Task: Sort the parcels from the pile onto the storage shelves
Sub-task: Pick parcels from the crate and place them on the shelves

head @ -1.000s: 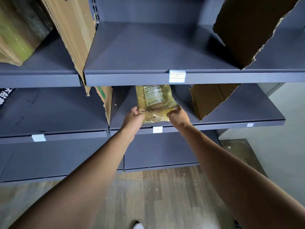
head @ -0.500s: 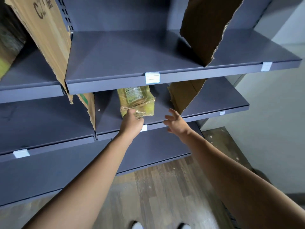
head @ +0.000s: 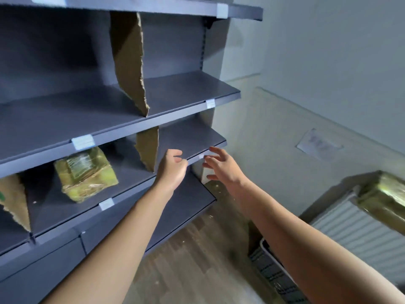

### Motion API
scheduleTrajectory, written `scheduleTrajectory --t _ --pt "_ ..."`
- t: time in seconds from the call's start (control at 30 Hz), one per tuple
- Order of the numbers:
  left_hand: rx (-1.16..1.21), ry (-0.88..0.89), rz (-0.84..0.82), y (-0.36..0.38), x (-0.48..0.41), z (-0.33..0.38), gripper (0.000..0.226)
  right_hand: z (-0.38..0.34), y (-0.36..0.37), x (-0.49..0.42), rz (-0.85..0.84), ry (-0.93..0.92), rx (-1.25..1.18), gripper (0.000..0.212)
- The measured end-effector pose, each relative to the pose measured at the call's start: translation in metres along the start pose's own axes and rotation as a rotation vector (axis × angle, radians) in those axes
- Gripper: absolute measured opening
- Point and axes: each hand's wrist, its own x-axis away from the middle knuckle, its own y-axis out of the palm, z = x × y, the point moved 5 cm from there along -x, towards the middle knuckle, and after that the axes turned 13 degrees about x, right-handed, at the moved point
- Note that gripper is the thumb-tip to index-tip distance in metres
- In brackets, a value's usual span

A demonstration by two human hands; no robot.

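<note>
A yellow, plastic-wrapped parcel with a printed label lies on the middle grey shelf, left of a torn cardboard divider. My left hand hangs in the air to the right of the parcel, fingers loosely curled, holding nothing. My right hand is beside it near the shelf's right end, fingers spread and empty. Another yellow-wrapped parcel shows at the right edge, blurred.
The shelf above carries a taller cardboard divider. A further divider stands at the far left. White ribbed panel and a dark crate sit at lower right. Wood floor below, pale wall behind.
My left hand has let go of the yellow parcel, which now lies on the shelf. Both hands have drawn back to the right, and my view has swung right.
</note>
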Motion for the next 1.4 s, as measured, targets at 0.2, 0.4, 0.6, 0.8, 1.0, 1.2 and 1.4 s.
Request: scheduleTrajectory --t 0.2,0.4,0.6,0.8,1.0,1.2,1.4 --pt "0.053 0.031 -0.123 0.143 0.068 0.021 0.035 0.06 -0.14 0.051 0.154 0.06 -0.067 0.04" --pt "0.025 0.027 -0.302 0.287 0.144 0.017 0.037 0.137 -0.27 0.11 0.306 0.103 -0.094 0.039" --pt "-0.039 -0.031 -0.449 0.396 0.182 -0.009 0.033 0.223 -0.353 0.139 0.419 0.212 -0.106 0.042" --pt "-0.106 -0.06 -0.586 0.501 0.166 -0.033 0.035 0.299 -0.416 0.132 0.509 0.332 -0.108 0.044" --pt "-0.147 -0.136 -0.737 0.62 0.134 -0.062 0.035 0.373 -0.488 0.101 0.624 0.485 -0.103 0.043" --pt "-0.239 -0.227 -0.856 0.702 0.108 -0.119 0.035 0.444 -0.521 0.075 0.671 0.66 -0.15 0.042" --pt "-0.382 -0.407 -0.877 0.74 0.11 -0.211 0.036 0.548 -0.507 0.079 0.623 0.835 -0.218 0.04"
